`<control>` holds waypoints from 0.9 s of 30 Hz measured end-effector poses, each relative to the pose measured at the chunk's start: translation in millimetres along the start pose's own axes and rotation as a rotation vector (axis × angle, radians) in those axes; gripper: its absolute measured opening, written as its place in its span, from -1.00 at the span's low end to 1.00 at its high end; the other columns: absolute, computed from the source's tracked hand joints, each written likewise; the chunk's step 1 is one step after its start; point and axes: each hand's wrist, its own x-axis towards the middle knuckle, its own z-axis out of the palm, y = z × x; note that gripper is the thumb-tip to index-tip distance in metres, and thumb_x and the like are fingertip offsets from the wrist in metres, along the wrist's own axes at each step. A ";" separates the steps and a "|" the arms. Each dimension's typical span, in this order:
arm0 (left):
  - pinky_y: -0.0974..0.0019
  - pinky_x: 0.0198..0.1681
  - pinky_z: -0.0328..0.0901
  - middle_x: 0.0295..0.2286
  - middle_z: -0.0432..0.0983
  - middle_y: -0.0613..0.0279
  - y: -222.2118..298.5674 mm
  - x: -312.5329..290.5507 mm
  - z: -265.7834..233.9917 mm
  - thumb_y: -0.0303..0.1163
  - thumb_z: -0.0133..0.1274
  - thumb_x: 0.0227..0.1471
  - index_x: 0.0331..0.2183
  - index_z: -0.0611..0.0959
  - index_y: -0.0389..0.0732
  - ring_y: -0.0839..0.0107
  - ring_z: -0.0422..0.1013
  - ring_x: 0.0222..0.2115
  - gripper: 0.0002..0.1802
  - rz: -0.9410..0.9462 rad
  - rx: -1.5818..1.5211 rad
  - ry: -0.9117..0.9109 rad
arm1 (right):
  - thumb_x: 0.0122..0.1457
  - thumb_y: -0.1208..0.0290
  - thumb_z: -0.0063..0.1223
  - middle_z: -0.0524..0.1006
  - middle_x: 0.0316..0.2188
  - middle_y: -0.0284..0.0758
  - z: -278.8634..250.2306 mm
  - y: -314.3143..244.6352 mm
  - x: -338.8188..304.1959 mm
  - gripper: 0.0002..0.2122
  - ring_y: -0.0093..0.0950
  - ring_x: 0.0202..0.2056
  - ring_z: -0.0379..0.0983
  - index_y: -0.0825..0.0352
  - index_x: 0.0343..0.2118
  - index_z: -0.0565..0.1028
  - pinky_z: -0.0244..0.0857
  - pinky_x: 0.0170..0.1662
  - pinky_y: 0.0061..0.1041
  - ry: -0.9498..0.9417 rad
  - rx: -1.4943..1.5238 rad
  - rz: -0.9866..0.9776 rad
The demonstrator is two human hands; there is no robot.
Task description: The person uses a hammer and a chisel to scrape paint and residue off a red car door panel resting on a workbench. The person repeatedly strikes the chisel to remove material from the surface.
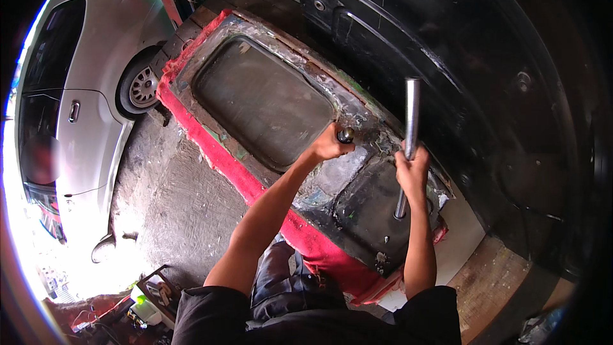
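Observation:
My right hand (414,165) is wrapped round a shiny metal pipe (412,108). The pipe stands nearly upright, its lower end against a dark recessed part at the near right of a worn metal panel (335,176). My left hand (331,143) is closed round a short, dark, round-ended tool (346,135) above the panel's middle; its kind is hidden by my fingers. Flaking paint and patches of grey and green mark the panel. A large rounded rectangular recess (262,102) takes up its far left part. Red cloth (233,172) shows along the panel's near edge.
A large dark vehicle body panel (485,83) with a handle rises close along the right. At the left a silver car (96,83) stands on a rough concrete floor (172,198). Cluttered items and a box (156,291) lie at the lower left, near my legs.

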 end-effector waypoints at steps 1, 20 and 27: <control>0.38 -0.66 0.15 -0.74 0.39 0.34 1.4 0.4 1.3 -0.41 0.19 -0.20 -0.69 0.51 -0.26 0.57 0.30 -0.74 -0.78 -0.020 -0.032 0.018 | 0.02 0.58 0.05 0.48 -0.53 -0.21 -2.0 6.3 1.5 -0.84 -0.40 -0.50 0.43 0.48 -0.30 0.48 0.33 -0.36 -0.39 0.049 0.058 0.074; 0.44 -0.72 0.14 -0.76 0.37 0.38 7.8 11.1 15.3 -0.40 0.18 -0.22 -0.65 0.50 -0.25 0.58 0.30 -0.77 -0.80 -0.172 0.038 -0.262 | 0.00 0.51 0.07 0.47 -0.59 0.06 20.5 9.5 -42.5 -0.87 0.05 -0.44 0.48 0.48 -0.43 0.44 0.32 -0.38 -0.14 -0.293 -0.220 0.019; 0.40 -0.72 0.19 -0.74 0.42 0.31 7.2 11.3 7.8 -0.37 0.20 -0.24 -0.61 0.54 -0.30 0.53 0.32 -0.76 -0.79 -0.173 0.038 -0.271 | 0.06 0.58 -0.02 0.33 -0.69 -0.43 -17.4 12.1 -37.7 -0.94 -0.65 -0.66 0.27 0.47 -0.47 0.40 0.18 -0.59 -0.50 0.156 0.313 0.294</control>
